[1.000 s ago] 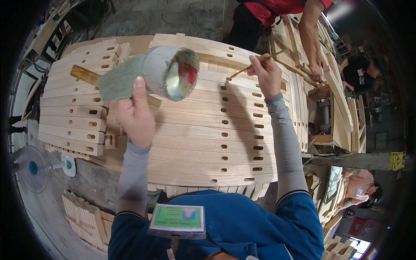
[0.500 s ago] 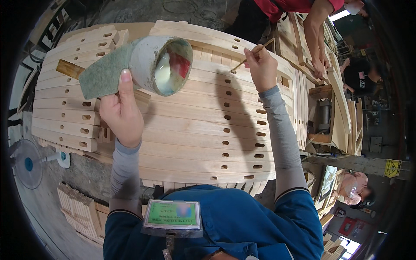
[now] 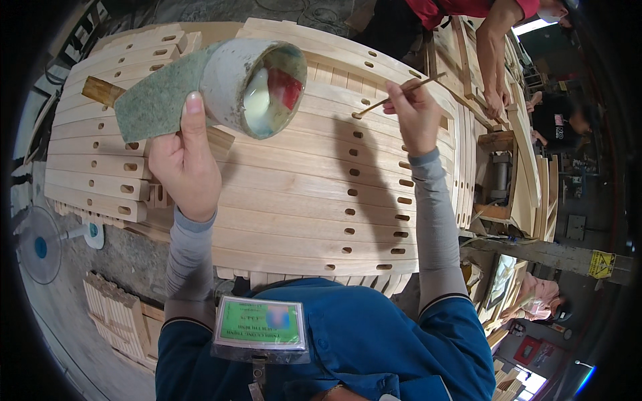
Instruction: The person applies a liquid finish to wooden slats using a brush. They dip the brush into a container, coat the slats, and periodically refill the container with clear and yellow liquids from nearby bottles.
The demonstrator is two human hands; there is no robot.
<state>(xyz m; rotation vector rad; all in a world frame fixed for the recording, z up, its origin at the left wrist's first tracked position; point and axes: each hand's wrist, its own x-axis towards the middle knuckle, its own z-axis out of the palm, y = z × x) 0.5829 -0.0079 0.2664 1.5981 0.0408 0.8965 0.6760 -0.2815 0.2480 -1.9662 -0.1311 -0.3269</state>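
Observation:
My left hand (image 3: 187, 150) is closed on the flat green handle of a tilted glue pot (image 3: 231, 83), thumb on top. Inside the pot lie white glue (image 3: 257, 100) and a red piece (image 3: 284, 88). Between the fingers of my right hand (image 3: 416, 120) is a thin wooden stick (image 3: 401, 93). The stick's lower tip is at a slot (image 3: 356, 115) in one of the pale wooden slats (image 3: 287, 194). These slats lie side by side below both hands, with rows of oblong slots. Whether the tip goes into the slot, I cannot tell.
More slotted slats (image 3: 100, 160) lie on the left, with a brown wooden piece (image 3: 101, 91) beside the pot's handle. A fan (image 3: 41, 246) stands at the far left. Across the slats, a co-worker's arm (image 3: 493, 60) reaches toward wooden frames (image 3: 518, 160). Stacked wood (image 3: 117, 321) sits lower left.
The pot in my left hand has shifted slightly up and right in view. My right hand has moved a little right and down, and the stick now lies at a flatter slant.

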